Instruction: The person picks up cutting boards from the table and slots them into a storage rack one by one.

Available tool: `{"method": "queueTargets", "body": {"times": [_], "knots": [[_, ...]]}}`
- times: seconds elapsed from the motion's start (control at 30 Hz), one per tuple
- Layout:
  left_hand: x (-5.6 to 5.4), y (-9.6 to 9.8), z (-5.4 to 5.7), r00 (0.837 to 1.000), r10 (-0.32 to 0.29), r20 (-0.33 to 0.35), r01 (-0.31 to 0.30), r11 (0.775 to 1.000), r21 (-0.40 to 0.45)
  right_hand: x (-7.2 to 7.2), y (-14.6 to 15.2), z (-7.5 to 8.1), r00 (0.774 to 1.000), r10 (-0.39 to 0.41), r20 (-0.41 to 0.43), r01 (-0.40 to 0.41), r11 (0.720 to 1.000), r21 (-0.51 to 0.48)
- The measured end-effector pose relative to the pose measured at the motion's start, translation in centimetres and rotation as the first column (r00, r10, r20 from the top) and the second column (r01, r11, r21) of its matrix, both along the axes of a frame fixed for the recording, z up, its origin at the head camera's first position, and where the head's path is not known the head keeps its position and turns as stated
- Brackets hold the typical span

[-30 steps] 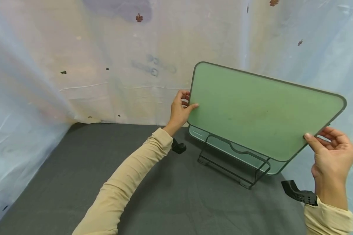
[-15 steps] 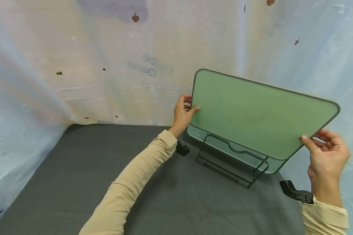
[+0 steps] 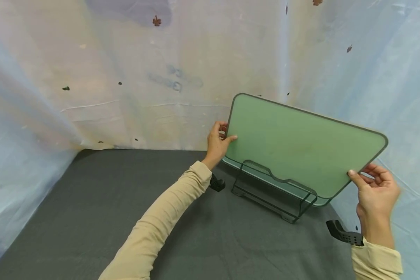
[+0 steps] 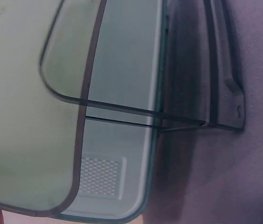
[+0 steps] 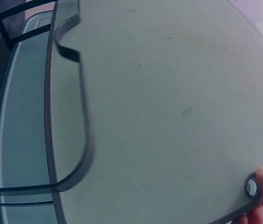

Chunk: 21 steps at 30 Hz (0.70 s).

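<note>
A light green chopping board (image 3: pixel 300 144) with a grey rim is held tilted by both hands. My left hand (image 3: pixel 217 143) grips its left edge, thumb on the front face and fingers behind. The right hand (image 3: pixel 377 190) pinches the lower right edge, its thumb beside a small corner hole (image 5: pixel 252 187). The board's lower edge overlaps the black wire rack (image 3: pixel 283 180), behind its curved front bar. Farther back in the rack leans a second, teal board (image 4: pixel 120 70), with a dotted grip patch (image 4: pixel 100 178) near one corner, mostly hidden by the first.
Dark grey cloth (image 3: pixel 108 217) covers the tabletop around the rack. Behind it hangs a pale plastic sheet (image 3: pixel 133 50) with small leaf prints, and bluish sheeting (image 3: pixel 14 175) closes off the sides. Black wrist mounts (image 3: pixel 344 233) stick out beside both hands.
Both hands have lowered the green board, the right hand also shifting left. Its lower edge has come down behind the rack's front bar, covering more of the teal board.
</note>
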<state>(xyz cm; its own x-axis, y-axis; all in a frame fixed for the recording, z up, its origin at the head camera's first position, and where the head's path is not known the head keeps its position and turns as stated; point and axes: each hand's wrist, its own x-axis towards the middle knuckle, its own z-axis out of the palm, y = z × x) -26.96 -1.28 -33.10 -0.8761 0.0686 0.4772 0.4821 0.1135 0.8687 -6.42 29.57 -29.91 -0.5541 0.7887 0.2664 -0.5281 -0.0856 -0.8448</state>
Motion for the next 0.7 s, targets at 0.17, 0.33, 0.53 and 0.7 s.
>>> {"method": "queueTargets", "body": {"times": [0.17, 0.33, 0.53, 0.7], "knots": [[-0.1, 0.1, -1.3, 1.000, 0.011, 0.004, -0.011, 1.000, -0.004, -0.1, -0.1, -1.0, 0.999, 0.002, 0.052, -0.001, 1.000, -0.011], [-0.3, 0.2, -2.3, 0.999, 0.026, 0.020, -0.026, 1.000, -0.006, -0.3, -0.1, -1.9, 0.995, -0.005, 0.099, 0.005, 1.000, -0.002], [-0.3, 0.2, -3.3, 0.998, 0.034, 0.049, -0.033, 0.999, -0.021, -0.4, -0.1, -2.8, 0.986, -0.012, 0.165, 0.011, 1.000, 0.003], [-0.2, 0.1, -4.0, 0.997, 0.040, 0.061, -0.038, 0.999, -0.025, -0.4, -0.2, -3.5, 0.982, -0.006, 0.186, 0.010, 1.000, -0.020]]}}
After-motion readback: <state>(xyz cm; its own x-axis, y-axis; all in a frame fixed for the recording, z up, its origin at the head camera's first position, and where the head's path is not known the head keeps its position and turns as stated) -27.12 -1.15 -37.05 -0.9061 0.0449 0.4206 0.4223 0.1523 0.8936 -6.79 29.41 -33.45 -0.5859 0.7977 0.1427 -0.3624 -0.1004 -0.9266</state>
